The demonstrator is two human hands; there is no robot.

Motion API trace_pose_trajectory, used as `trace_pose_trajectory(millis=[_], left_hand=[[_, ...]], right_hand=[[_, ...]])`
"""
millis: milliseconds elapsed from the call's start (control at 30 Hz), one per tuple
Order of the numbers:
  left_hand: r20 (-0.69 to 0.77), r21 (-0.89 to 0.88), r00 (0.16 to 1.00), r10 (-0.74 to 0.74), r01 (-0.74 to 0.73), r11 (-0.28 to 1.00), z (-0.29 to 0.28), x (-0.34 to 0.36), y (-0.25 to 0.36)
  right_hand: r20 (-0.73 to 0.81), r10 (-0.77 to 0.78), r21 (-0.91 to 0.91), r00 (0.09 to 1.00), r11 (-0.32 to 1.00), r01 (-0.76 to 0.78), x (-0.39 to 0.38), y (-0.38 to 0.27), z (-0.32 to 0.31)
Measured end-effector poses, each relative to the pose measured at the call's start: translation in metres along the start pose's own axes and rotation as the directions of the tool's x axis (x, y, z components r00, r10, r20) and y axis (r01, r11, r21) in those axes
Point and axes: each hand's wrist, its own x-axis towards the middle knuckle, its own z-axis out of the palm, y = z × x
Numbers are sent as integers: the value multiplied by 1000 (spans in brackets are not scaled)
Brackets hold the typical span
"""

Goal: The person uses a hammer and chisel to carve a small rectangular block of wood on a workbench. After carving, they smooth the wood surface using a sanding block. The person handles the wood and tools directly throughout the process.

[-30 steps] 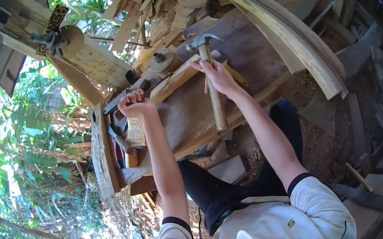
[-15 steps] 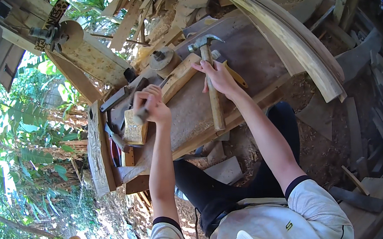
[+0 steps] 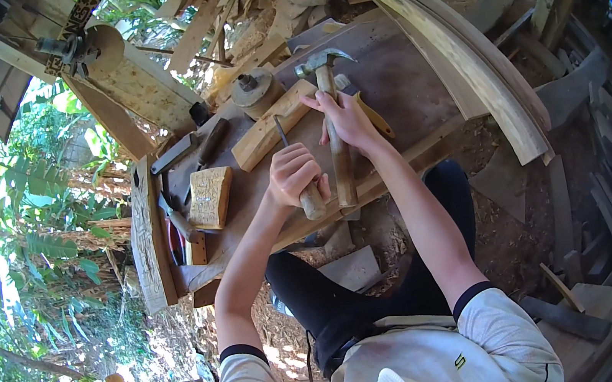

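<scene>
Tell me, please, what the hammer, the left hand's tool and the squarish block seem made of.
Hammer: head likely steel, by its grey sheen; brown, smooth-looking handle, probably bare wood.
Tool in the left hand: thin dark shaft, apparently metal; dull pale-brown handle, likely unvarnished wood.
Squarish block: apparently wood, by its yellow-brown colour; the marked face looks rough, any coating unclear.

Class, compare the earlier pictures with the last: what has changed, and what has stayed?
The left hand has moved right across the bench, carrying a wooden-handled tool toward the hammer and uncovering the yellowish block. The right hand stays on the hammer.
</scene>
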Motion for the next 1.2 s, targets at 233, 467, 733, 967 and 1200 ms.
trace_pose_trajectory(millis=[233, 467, 733, 967, 1200], left_hand=[[3, 20, 1000, 23, -23, 1000, 4, -5, -1], [14, 31, 998, 61, -61, 998, 9, -11, -3], [57, 64, 995, 83, -86, 994, 10, -14, -3], [9, 69, 999, 54, -54, 996, 9, -13, -5], [12, 64, 998, 60, -61, 996, 10, -12, -6]], right_hand=[[-4, -17, -24, 1000, 1000, 17, 3, 4, -3], [-12, 7, -27, 1000, 1000, -7, 3, 3, -2], [1, -4, -47, 1000, 999, 4, 1, 2, -2], [-14, -2, -52, 1000, 999, 1, 1, 3, -1], [-6, -6, -40, 1000, 999, 6, 1, 3, -2]])
